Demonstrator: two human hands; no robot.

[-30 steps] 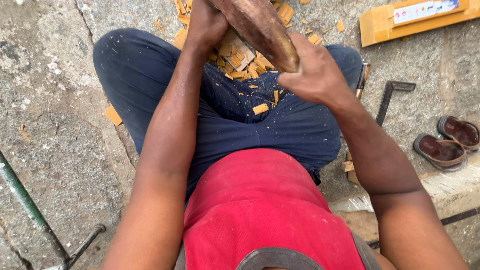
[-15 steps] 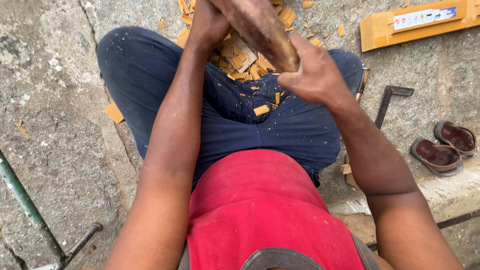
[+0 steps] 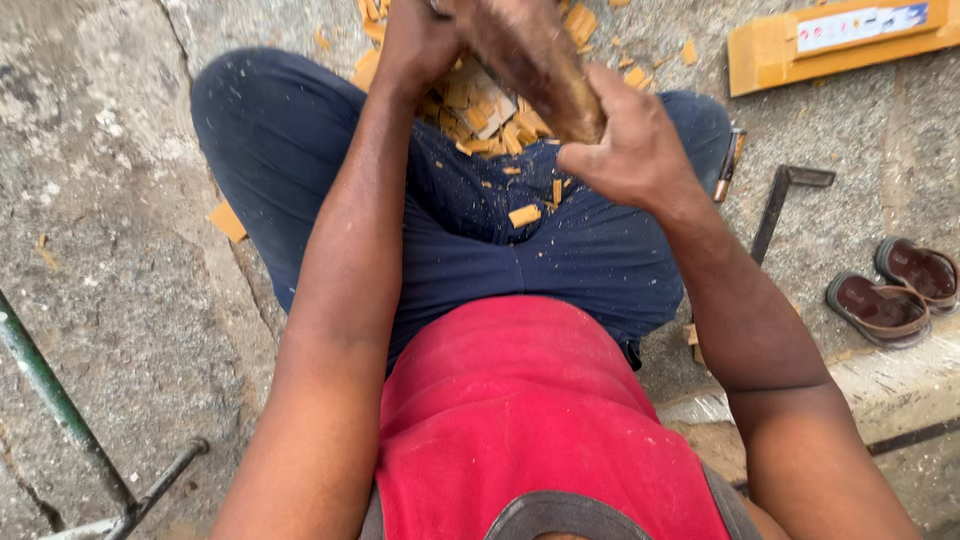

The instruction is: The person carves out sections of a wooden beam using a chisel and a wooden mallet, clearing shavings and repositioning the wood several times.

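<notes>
Right hand [image 3: 630, 150] wraps closed fingers around a brown wooden piece [image 3: 530, 60]; left hand [image 3: 415, 40] grips beside it, above wood chips [image 3: 490, 115].

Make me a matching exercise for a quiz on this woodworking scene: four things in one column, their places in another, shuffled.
Things:
1. wooden piece
2. wood chips
3. sandals
4. yellow box

Places:
A. far right on the stone floor
B. top right corner
C. gripped by the right hand and left hand
D. piled between the knees

Pairs: 1-C, 2-D, 3-A, 4-B
</notes>
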